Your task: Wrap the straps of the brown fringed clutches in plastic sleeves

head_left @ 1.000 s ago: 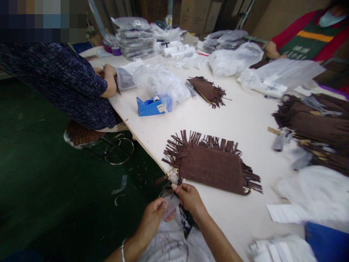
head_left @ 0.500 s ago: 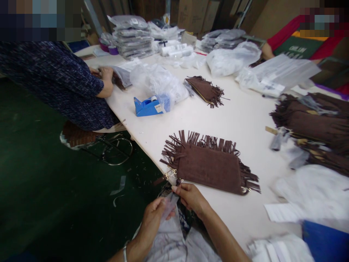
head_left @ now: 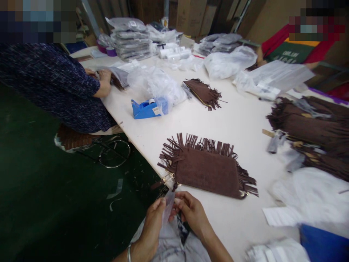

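A brown fringed suede pouch (head_left: 208,169) lies flat on the white table (head_left: 231,120), its gold chain at the near left corner. Just below the table's edge, my left hand (head_left: 152,227) and my right hand (head_left: 191,211) together pinch a small clear plastic piece (head_left: 168,205). Both hands are closed on it, close to the pouch's chain but apart from the pouch. A dark strap hangs between my hands over white cloth on my lap.
A blue tape dispenser (head_left: 144,108) and crumpled clear bags (head_left: 159,85) sit farther back. Another fringed pouch (head_left: 204,92) lies mid-table, a pile of them (head_left: 313,127) at right. A person in dark clothing (head_left: 54,83) works at left; another in red sits far right.
My hands have dropped slightly lower below the table edge and drawn the clear plastic piece upright between them. The person at left has shifted their hands a little.
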Available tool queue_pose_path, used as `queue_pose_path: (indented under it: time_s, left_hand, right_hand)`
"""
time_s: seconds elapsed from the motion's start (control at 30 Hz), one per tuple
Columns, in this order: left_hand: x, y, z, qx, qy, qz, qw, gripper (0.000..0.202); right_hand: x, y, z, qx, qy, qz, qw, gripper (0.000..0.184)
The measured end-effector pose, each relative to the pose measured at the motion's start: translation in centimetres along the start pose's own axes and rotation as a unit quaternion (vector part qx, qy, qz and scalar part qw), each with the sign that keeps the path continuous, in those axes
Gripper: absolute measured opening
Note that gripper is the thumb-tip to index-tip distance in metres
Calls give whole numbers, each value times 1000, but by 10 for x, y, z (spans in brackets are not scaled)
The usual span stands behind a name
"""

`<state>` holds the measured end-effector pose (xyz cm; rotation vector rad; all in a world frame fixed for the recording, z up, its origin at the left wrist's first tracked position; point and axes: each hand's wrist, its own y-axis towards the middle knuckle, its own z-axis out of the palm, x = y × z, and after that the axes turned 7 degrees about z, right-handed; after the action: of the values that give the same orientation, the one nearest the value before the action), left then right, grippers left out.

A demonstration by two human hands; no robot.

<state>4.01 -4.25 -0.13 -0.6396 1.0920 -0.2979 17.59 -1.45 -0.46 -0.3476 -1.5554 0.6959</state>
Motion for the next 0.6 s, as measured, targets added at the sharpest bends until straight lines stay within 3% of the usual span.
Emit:
queue_pose_path:
  time_s: [0.2, 0.4, 0.6]
  left_hand:
    - [4, 7, 1, -14, 15, 33, 999, 43]
    - [0, 20, 2, 10, 83, 69, 994, 46]
    - [-7, 26, 9, 7, 145, 108, 984, 51]
  right_hand:
    - [5, -1, 9, -45, -40, 11, 998, 33]
    - [7, 3, 11, -90, -66, 1, 994, 33]
    - [4, 5, 13, -130, -41, 10, 991, 36]
